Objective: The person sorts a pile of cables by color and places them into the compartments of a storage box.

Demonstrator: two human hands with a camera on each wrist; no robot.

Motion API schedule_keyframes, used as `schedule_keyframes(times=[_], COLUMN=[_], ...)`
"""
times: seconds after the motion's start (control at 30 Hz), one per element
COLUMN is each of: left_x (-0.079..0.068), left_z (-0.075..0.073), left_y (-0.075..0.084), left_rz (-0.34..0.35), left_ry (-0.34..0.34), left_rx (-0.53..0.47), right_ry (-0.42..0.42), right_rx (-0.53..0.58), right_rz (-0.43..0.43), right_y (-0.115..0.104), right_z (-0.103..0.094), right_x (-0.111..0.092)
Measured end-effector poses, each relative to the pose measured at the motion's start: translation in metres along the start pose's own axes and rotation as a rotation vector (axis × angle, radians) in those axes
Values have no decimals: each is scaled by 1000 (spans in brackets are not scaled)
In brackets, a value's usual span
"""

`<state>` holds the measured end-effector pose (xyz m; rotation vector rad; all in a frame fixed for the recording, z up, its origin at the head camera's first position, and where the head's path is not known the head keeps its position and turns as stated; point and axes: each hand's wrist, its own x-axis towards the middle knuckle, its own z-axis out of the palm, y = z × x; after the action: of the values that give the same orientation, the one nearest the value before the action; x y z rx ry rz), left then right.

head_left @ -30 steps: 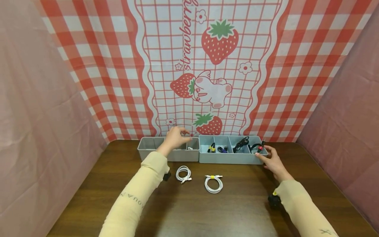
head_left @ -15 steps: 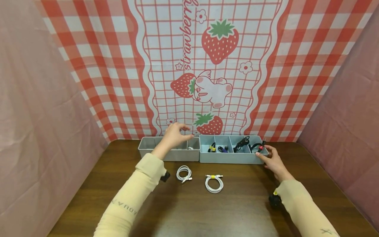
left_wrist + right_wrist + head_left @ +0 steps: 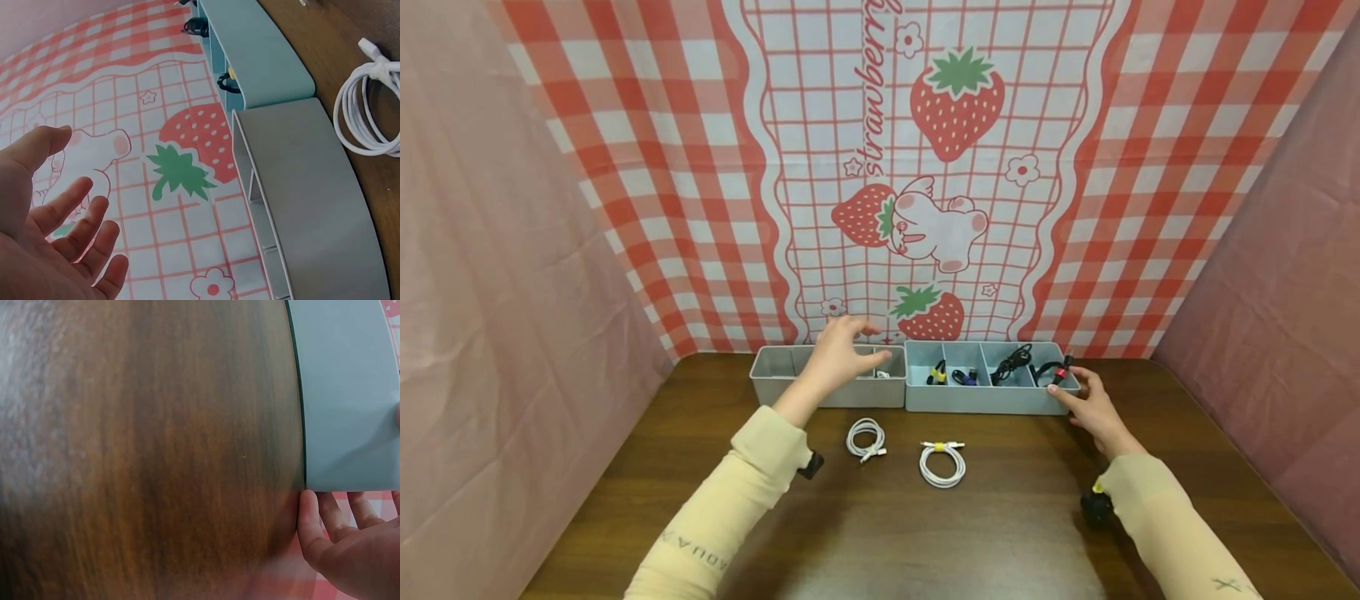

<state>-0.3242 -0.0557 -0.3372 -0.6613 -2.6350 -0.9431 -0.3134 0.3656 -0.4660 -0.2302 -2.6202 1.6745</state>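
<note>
In the head view my left hand [image 3: 835,357] hovers over the grey divided box [image 3: 827,395], thumb and fingers apart, holding nothing. The left wrist view shows the same hand [image 3: 65,219] with an open palm beside the grey box [image 3: 312,200]. My right hand [image 3: 1093,412] holds the right end of the light blue divided box [image 3: 985,402], thumb at its front rim and fingers round the end wall. From the right wrist, fingertips [image 3: 309,503] meet that end wall. White cable bits [image 3: 882,375] lie in the grey box's rightmost compartment.
Two coiled white cables, one plain [image 3: 865,439] and one with a yellow tie [image 3: 942,467], lie on the wooden table [image 3: 1000,533]. Dark cables [image 3: 1013,363] fill the blue box's compartments. A strawberry-print cloth [image 3: 955,217] hangs right behind both boxes.
My left hand has drawn slightly left and back toward me, its thumb and fingers spreading wider. The right hand, both boxes and the cables stay where they were.
</note>
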Motion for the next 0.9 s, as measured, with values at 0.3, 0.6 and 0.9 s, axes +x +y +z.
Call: schedule_keyframes(times=[0.3, 0.6, 0.9], left_x=[-15, -34, -49], left_z=[1, 0, 8], left_y=[1, 2, -5], left_rz=[-2, -4, 33], left_ry=[58, 88, 131], left_rx=[-15, -18, -5], right_ry=[-5, -4, 1], right_rx=[-13, 4, 7], right_rz=[-3, 3, -23], right_y=[-1, 2, 9], right_z=[-1, 1, -1], right_x=[0, 1, 6])
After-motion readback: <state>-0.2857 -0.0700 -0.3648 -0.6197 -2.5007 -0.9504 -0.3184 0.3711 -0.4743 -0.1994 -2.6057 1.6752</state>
